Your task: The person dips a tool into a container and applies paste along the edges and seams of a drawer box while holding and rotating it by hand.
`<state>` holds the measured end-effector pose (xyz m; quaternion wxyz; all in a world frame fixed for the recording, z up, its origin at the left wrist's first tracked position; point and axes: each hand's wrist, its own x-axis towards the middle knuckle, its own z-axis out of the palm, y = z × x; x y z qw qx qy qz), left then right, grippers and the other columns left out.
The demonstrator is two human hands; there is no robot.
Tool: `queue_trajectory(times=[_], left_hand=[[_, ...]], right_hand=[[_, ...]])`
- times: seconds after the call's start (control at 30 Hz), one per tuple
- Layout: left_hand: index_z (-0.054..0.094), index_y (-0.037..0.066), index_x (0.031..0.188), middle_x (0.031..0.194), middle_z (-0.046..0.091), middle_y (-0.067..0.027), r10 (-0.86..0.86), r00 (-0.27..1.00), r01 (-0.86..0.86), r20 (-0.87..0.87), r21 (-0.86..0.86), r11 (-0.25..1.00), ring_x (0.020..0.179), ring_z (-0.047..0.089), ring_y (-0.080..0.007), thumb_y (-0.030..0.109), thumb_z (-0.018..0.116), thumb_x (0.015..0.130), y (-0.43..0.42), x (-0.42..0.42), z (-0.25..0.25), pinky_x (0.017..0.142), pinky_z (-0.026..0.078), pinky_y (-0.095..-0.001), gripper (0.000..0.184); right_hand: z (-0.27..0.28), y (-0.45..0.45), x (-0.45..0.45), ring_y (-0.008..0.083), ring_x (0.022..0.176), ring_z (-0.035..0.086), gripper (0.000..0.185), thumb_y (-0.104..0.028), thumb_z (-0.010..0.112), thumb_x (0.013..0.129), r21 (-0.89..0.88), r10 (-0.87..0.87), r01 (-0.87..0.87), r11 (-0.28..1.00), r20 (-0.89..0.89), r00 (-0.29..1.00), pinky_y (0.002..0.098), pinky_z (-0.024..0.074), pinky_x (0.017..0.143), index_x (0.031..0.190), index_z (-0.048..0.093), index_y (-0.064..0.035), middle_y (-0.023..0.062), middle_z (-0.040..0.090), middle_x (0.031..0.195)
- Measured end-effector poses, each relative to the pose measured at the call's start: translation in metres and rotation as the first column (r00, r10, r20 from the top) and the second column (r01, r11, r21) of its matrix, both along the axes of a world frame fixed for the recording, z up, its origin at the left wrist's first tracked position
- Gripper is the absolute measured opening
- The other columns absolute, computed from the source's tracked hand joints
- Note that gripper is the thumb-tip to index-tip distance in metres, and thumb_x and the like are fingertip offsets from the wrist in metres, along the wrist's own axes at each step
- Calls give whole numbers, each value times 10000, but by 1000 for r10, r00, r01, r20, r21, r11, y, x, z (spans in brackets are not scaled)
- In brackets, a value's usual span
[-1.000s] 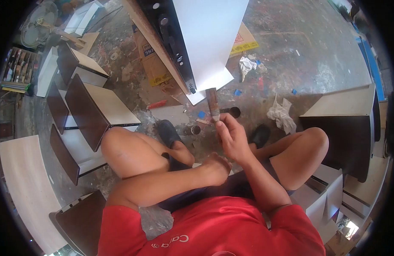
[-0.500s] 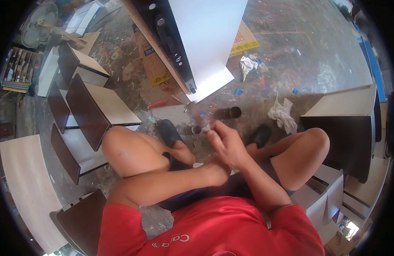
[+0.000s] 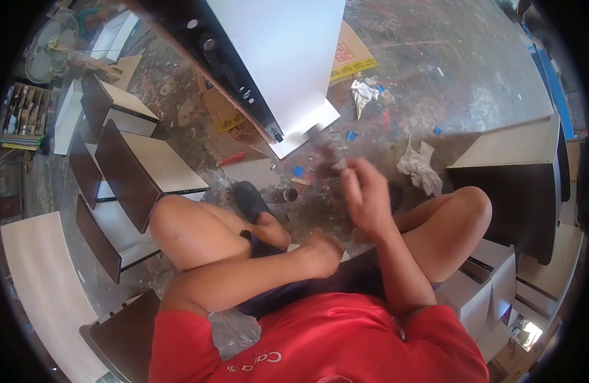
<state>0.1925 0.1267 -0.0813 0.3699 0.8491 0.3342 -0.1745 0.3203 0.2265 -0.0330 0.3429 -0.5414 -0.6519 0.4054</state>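
My right hand [image 3: 370, 196] pinches a brush [image 3: 338, 165], which is smeared by motion. The brush points toward the lower end of a tall white panel [image 3: 278, 57] with a dark edge. My left hand [image 3: 321, 253] is curled closed in front of my lap; what its fingers hold, if anything, is hidden. A small round tin [image 3: 287, 195] stands on the floor beyond my hands, beside my left foot.
Dark-faced drawers [image 3: 132, 166] stand on the left, near my knee. A dark cabinet piece [image 3: 511, 191] is at the right. Crumpled white paper [image 3: 420, 167], a red object [image 3: 231, 159] and flattened cardboard [image 3: 350, 57] lie on the floor. A fan [image 3: 52, 48] is at the upper left.
My right hand dipped left and down, then moved up and right with the brush. My left hand stays about where it was. The white panel appears shifted left in view.
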Motion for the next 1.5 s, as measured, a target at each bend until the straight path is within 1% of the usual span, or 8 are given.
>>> queue_trajectory(times=[0.13, 0.27, 0.5, 0.63, 0.9, 1.07, 1.3, 1.5], left_hand=[[720, -14, 1120, 1076, 740, -199, 4, 1000, -4, -10, -17, 1000, 1050, 726, -353, 385, 766, 885, -1, 3, -3, 945, 536, -468, 465], [720, -10, 1119, 1082, 741, -196, 33, 999, -32, 10, -13, 999, 1034, 731, -356, 385, 770, 883, -2, 2, -3, 943, 540, -466, 463], [715, -7, 1122, 1079, 732, -212, 1, 1000, -2, 31, 35, 999, 1042, 726, -369, 375, 776, 879, 2, -1, 0, 924, 549, -486, 458], [715, -8, 1117, 1070, 729, -213, 20, 999, -20, 37, 4, 1000, 1042, 724, -372, 378, 770, 880, 2, 0, 2, 914, 545, -488, 456], [716, -3, 1128, 1084, 723, -215, -1, 1000, 1, 3, -23, 1000, 1054, 715, -371, 365, 755, 891, 7, 1, 6, 940, 531, -490, 440], [720, 13, 1137, 1110, 723, -201, 20, 1000, -20, 18, -9, 1000, 1089, 706, -362, 360, 753, 892, 3, 0, 7, 964, 513, -492, 427], [712, 8, 1150, 1126, 727, -199, 26, 1000, -26, 14, -10, 1000, 1105, 704, -351, 355, 753, 887, 4, -1, 9, 984, 503, -488, 437], [728, 0, 1099, 1113, 742, -213, 36, 999, -36, 27, 6, 999, 1071, 725, -359, 345, 768, 874, -1, -1, 0, 963, 536, -485, 413]], right_hand=[[-14, 1, -7, 308, 770, 694, 174, -156, 642, 1019, 134, 79, -84, 987, 44, 996, 400, 533, 726, 1104, 683, -10, 180, 690, 859], [-16, 22, 17, 253, 722, 657, 177, -151, 627, 1033, -59, -136, 135, 989, -15, 991, 371, 524, 709, 1114, 686, -5, 157, 675, 821], [3, 0, -1, 128, 844, 651, 180, -149, 611, 1051, 76, 93, -101, 992, 96, 991, 319, 516, 771, 1135, 697, -15, 113, 720, 917], [-6, 25, 20, 286, 805, 722, 224, -195, 648, 1023, -41, -132, 135, 990, 56, 990, 379, 553, 766, 1113, 704, 2, 205, 714, 879], [8, 15, 15, 239, 765, 691, 240, -230, 650, 1031, 72, 2, -8, 997, 85, 996, 362, 538, 732, 1088, 713, -6, 184, 695, 853], [10, 35, 32, 185, 696, 678, 233, -217, 596, 1066, -35, -200, 205, 978, 116, 973, 351, 524, 681, 1109, 695, -10, 108, 724, 801], [-19, 18, 20, 119, 783, 552, 335, -265, 461, 1135, -131, -98, 68, 989, -244, 965, 315, 484, 751, 1086, 635, 18, 27, 613, 821], [-26, 8, 2, 156, 785, 546, 279, -233, 473, 1120, -175, 6, -46, 983, -224, 975, 358, 475, 735, 1065, 631, -10, 86, 572, 805]])
